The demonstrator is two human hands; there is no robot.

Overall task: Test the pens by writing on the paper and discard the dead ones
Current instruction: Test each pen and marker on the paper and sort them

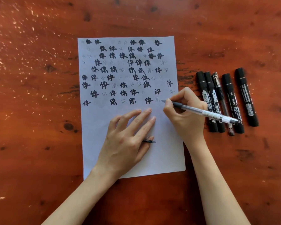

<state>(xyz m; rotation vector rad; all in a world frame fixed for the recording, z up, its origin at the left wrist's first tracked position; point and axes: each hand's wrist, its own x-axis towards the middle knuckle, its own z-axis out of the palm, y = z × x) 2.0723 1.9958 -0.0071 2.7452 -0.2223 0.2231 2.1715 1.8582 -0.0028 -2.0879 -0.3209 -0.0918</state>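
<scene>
Your right hand was closed on a clear gel pen in a writing hold, fingers pinched around its dark grip section, the tip touching the paper just right of a thin character in the lowest written row, near the sheet's right edge. The pen's barrel slanted toward the right of the frame, its back end passing over the row of pens beside the sheet. Your left hand lay flat on the blank lower half of the paper, fingers spread, pinning a small pen cap under the thumb side; it gripped nothing else.

To the right of the paper lay five pens side by side: four thick black markers and one slim clear gel pen third from the left. The first three touched one another; the last two sat slightly apart.

One sheet lay mid-frame on the reddish wooden table, its upper two thirds filled with bold and faint characters. The table was open to the left, above, and at far right.
</scene>
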